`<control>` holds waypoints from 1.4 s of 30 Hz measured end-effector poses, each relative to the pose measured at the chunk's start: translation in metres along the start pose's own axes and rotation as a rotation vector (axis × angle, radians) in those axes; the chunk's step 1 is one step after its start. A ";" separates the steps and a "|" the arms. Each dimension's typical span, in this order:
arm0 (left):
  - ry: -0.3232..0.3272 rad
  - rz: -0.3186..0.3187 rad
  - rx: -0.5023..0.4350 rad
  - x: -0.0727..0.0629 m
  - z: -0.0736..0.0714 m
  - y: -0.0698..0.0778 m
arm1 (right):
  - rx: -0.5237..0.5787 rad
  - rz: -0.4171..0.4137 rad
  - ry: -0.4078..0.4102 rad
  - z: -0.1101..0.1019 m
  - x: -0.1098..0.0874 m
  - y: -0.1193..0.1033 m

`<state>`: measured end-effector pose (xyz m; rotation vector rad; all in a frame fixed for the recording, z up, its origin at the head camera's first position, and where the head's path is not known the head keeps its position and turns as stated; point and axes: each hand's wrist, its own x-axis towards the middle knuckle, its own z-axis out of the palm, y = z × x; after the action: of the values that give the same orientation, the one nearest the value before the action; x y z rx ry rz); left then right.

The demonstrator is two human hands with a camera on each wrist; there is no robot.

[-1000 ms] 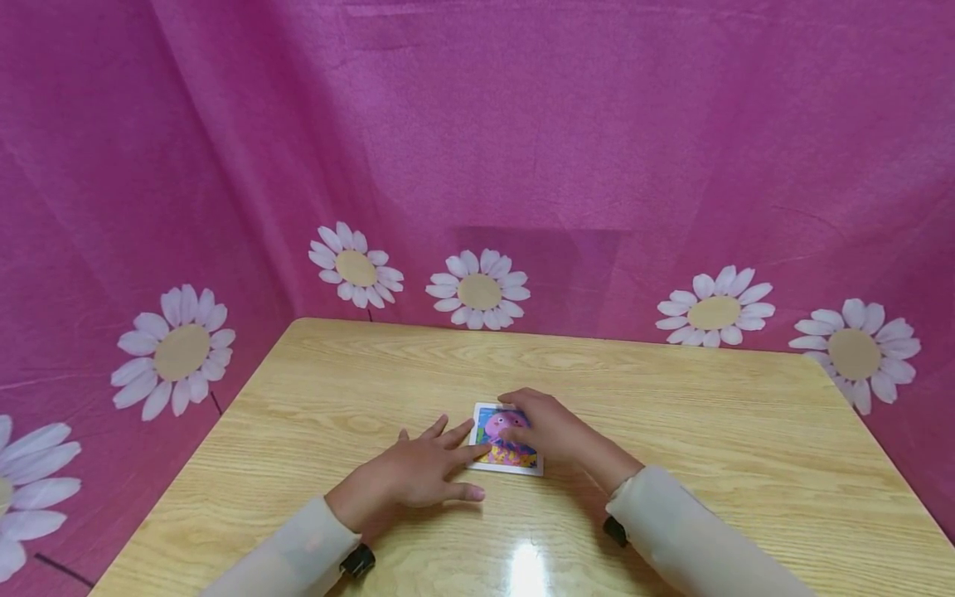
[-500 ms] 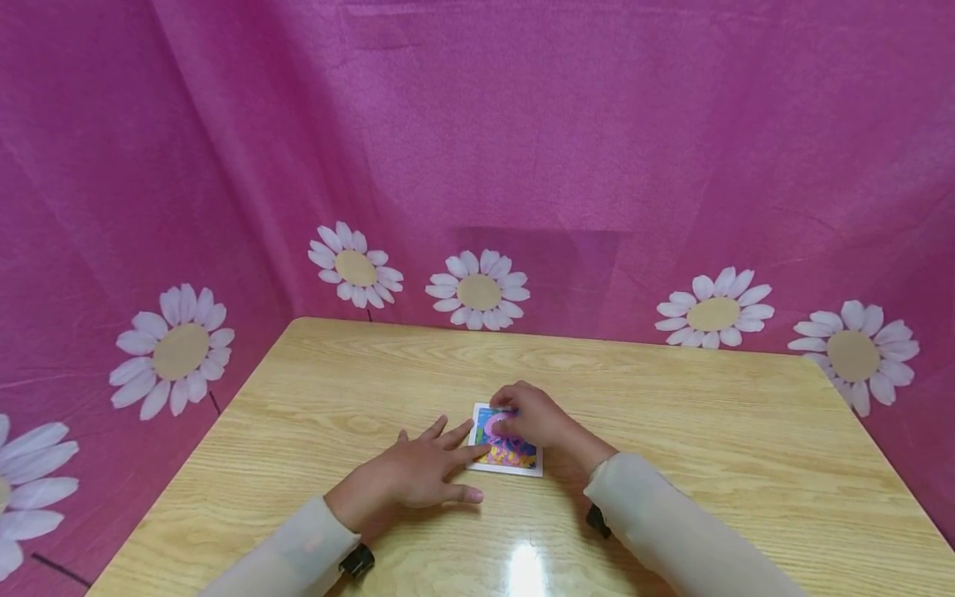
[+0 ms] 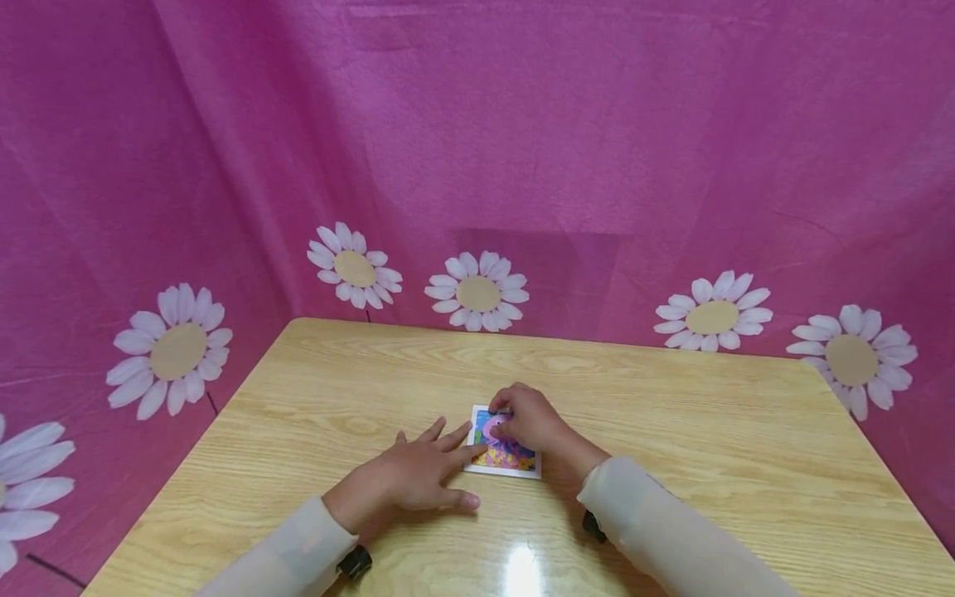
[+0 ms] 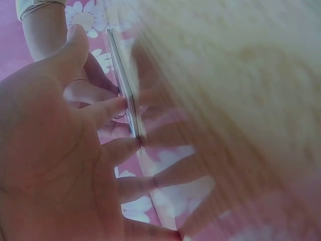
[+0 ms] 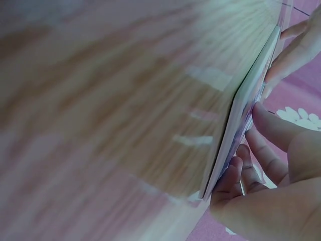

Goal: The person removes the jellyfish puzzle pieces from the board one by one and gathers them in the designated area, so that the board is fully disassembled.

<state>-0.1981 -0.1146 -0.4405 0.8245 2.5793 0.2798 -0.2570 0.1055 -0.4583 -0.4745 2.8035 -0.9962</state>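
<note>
A small flat picture board (image 3: pixel 515 461) with a white border lies on the wooden table (image 3: pixel 358 373). Its print has a pink octopus-like figure over blue and yellow. My left hand (image 3: pixel 418 473) is spread palm down, with fingertips touching the board's left side. Bent over the upper right part is my right hand (image 3: pixel 533 419), its thumb on the picture and its fingers curled near the top edge. The right wrist view has the thumb (image 5: pixel 273 123) against the face of the board (image 5: pixel 235 125). Whether anything sits between thumb and fingers is hidden.
A pink cloth (image 3: pixel 477 124) printed with white daisies hangs behind the table and along its left side. A bright light reflection shows on the glossy tabletop near the front. Dark wrist straps show below both sleeves.
My right hand has moved left over the picture and its fingers have curled in more, covering more of the pink figure. The left hand and the board stay almost still.
</note>
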 end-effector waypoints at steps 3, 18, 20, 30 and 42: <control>-0.003 -0.001 0.004 0.000 -0.001 0.000 | -0.008 0.012 0.000 0.000 0.000 -0.002; -0.015 -0.010 -0.009 0.000 -0.004 0.002 | 0.060 0.096 -0.017 0.002 0.004 -0.006; -0.017 -0.012 -0.009 0.000 -0.004 0.003 | 0.061 0.099 -0.022 0.002 0.005 -0.006; -0.015 -0.020 -0.010 0.000 -0.005 0.004 | 0.037 0.062 -0.019 0.002 0.002 -0.009; -0.021 -0.017 -0.005 0.001 -0.004 0.002 | -0.013 0.049 -0.029 0.000 0.004 -0.009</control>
<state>-0.1996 -0.1129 -0.4368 0.7989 2.5643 0.2708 -0.2585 0.0970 -0.4527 -0.4161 2.7835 -0.9549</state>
